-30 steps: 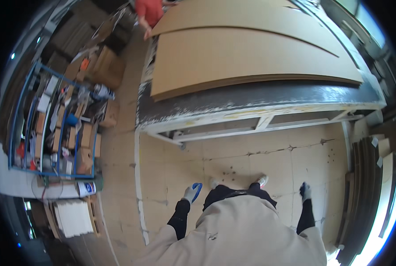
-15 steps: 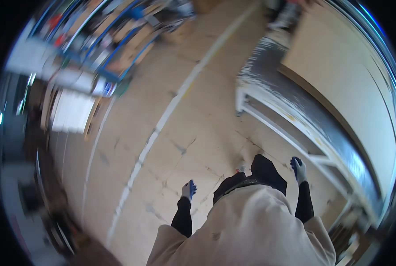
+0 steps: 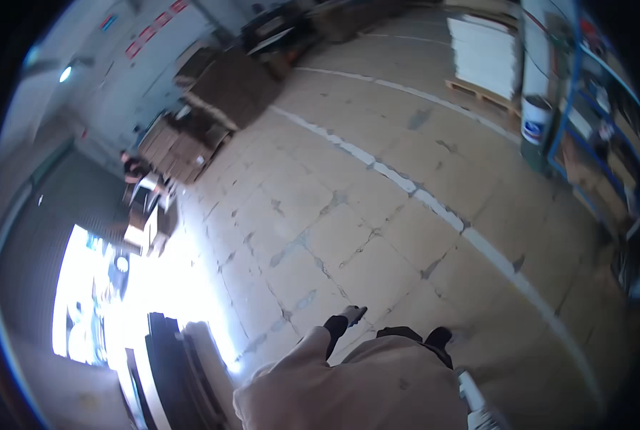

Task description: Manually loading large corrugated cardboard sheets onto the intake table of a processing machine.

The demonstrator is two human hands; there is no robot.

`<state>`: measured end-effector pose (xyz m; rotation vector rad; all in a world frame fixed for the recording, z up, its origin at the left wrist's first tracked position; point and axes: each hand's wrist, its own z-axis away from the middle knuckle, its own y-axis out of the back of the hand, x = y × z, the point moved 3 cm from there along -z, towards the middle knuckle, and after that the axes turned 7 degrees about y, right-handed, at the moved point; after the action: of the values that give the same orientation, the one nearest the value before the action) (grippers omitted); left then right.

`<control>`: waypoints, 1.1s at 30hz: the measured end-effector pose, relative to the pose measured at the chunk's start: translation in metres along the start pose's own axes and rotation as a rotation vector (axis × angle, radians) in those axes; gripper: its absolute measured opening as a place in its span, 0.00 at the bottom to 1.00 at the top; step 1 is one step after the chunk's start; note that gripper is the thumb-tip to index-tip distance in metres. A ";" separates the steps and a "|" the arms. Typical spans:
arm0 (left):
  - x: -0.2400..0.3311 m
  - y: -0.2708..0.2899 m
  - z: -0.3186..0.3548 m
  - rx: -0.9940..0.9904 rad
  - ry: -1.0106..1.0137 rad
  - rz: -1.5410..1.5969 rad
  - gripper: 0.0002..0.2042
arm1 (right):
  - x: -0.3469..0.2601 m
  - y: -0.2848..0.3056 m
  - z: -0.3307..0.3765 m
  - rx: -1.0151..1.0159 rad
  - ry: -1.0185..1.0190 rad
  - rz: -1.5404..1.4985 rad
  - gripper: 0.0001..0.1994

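Left hand [image 3: 353, 314], gloved in grey and white at the end of a black sleeve, hangs over the floor [image 3: 377, 215] at about 6 o'clock in the view; its fingers look loosely extended and it holds nothing. Right hand [image 3: 477, 408] shows only as a pale gloved shape at about 5 o'clock, cut by the lower edge, so whether it is open or closed cannot be told. Between them sits the person's beige jacket [image 3: 363, 390].

Nearest the left hand is bare cracked concrete. A white painted line [image 3: 434, 204] runs across the floor from 11 o'clock toward 4 o'clock. Dark boards [image 3: 169, 373] lean at 7 o'clock, beside a bright doorway [image 3: 90, 301]. Stacked cardboard [image 3: 223, 89] stands at 11 o'clock, with another person [image 3: 133, 168] at 9 o'clock, well apart. A pallet of white sheets [image 3: 486, 54] lies at 1 o'clock, a white bucket [image 3: 535, 120] just beside it, and a blue rack [image 3: 599, 122] at 2 o'clock.
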<state>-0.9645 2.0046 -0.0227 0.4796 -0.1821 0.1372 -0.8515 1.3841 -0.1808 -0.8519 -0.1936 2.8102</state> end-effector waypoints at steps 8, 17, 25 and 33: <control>0.121 -0.071 0.104 0.121 -0.374 0.118 0.26 | -0.279 0.028 -0.251 -0.433 0.289 -0.037 0.25; 0.173 -0.159 0.049 -0.245 -0.006 0.159 0.20 | -0.443 -0.015 -0.089 -0.050 0.878 0.035 0.12; 0.503 -0.297 0.021 -0.324 -0.299 -0.784 0.18 | -0.198 0.128 0.015 0.726 0.480 -1.068 0.12; 0.901 -0.725 0.166 0.931 -2.495 -3.103 0.13 | -0.133 0.069 0.091 1.392 0.375 -1.370 0.14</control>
<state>0.0160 1.3697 -0.0154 -0.4488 0.7502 1.9247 -0.8048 1.2805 -0.0468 -0.4563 0.8012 0.9790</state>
